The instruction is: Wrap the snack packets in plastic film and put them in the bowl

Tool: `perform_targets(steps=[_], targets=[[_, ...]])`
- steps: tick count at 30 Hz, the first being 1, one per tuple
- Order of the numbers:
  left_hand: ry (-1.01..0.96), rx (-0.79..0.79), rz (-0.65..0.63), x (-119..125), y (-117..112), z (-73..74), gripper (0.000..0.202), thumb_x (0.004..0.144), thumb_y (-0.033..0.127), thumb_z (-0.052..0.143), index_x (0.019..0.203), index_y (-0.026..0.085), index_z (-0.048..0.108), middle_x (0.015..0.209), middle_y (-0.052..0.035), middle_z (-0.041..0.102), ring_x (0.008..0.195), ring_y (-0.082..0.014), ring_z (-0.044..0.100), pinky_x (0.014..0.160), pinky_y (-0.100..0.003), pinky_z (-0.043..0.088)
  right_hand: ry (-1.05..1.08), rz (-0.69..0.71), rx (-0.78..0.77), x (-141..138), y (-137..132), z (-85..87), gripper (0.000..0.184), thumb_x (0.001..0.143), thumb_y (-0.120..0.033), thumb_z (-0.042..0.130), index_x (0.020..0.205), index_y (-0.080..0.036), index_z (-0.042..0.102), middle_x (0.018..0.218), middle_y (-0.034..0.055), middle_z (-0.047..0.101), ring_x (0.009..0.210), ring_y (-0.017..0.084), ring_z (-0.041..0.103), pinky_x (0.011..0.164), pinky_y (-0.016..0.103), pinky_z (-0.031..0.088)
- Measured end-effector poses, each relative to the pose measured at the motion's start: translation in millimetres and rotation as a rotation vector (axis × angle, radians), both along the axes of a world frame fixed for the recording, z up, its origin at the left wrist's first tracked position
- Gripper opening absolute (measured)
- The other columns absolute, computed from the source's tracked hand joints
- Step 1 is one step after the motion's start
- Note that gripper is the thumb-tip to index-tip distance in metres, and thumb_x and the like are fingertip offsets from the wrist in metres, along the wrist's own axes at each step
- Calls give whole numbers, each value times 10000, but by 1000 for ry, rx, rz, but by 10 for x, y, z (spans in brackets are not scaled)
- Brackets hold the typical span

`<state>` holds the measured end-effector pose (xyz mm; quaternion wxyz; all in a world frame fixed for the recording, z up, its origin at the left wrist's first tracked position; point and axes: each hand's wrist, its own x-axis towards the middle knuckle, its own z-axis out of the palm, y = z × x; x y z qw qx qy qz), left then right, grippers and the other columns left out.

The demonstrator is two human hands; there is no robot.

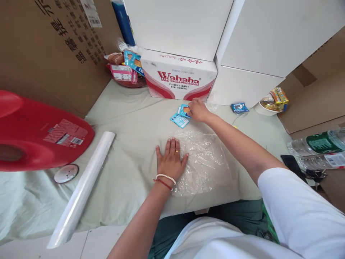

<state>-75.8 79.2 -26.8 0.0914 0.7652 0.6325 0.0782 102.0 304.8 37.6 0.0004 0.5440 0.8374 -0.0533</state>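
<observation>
My left hand (pixel 171 162) lies flat with fingers spread on the cloth, at the left edge of a crinkled sheet of clear plastic film (pixel 207 162). Farther forward, my right hand (pixel 198 109) has its fingers closed at the right end of a small blue snack packet (pixel 184 110). A second blue packet (pixel 180 121), printed side showing, lies partly beneath the first one. Both packets are just in front of a white and red Wahaha water carton (pixel 179 77). My right fingertips are partly hidden by the hand.
A roll of plastic film (pixel 83 187) lies at left, beside a round lid-like disc (pixel 66 173) and a big red jug (pixel 43 133). Snack-filled bowls include a red one (pixel 126 84) and a white one (pixel 265 109). Plastic bottles (pixel 320 142) lie at right.
</observation>
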Motion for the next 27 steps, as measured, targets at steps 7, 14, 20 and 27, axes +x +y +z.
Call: perform_targets(steps=[7,14,20,27], targets=[[11,-27,1,8,-4,24,735,1061,567,241,1672,158,257,1746,-138,222,1634,-325,196,1291,-709,28,-37,-69,-55,-216,283,-134,515,819,-236,682,1316,-113,629,1338,217,653,1356,402,477,1186,585,298],[15,-12,0,1,2,4,746,1063,561,233,1666,124,256,1744,-146,222,1636,-314,192,1287,-720,25,289,-237,-133,-267,45,51,314,962,-255,556,1251,-152,627,1198,158,712,1080,281,657,930,384,517],[23,13,6,10,4,3,729,1064,552,227,1664,142,281,1734,-155,254,1629,-310,218,1290,-711,24,173,-367,-187,-709,-176,-128,396,911,-410,718,1184,-133,647,1201,188,686,1193,348,567,965,513,491],[12,23,7,16,6,0,726,1058,540,248,1663,142,282,1726,-162,281,1620,-332,241,1282,-723,49,230,-263,-95,-772,-493,-136,465,954,-245,639,1399,-181,518,1339,144,596,1025,259,648,935,406,506]])
